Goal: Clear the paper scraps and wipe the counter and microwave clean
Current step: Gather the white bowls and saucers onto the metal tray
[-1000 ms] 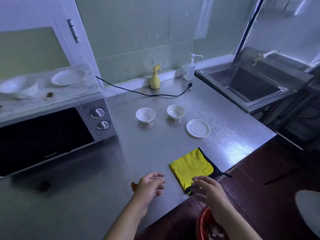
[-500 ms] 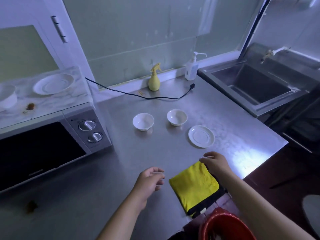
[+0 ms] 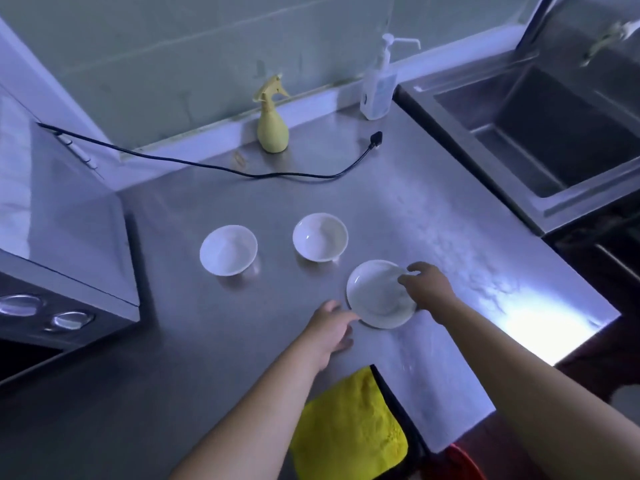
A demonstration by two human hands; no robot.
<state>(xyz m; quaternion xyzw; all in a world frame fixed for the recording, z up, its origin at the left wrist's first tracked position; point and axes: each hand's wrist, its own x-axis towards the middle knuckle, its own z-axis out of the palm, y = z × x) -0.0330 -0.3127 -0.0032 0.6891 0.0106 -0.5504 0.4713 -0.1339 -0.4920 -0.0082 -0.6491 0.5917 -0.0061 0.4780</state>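
Grasping the white saucer (image 3: 375,292) by its right rim, the right grip (image 3: 427,289) has its fingers curled over the edge. The left grip (image 3: 330,327) is released, with its fingers stretched toward the saucer's left rim. The yellow cloth (image 3: 349,431) lies at the near edge of the counter (image 3: 207,341). The microwave (image 3: 69,220) stands at the left edge. The left bowl (image 3: 228,250) and right bowl (image 3: 320,237) sit just behind the saucer, mid-counter.
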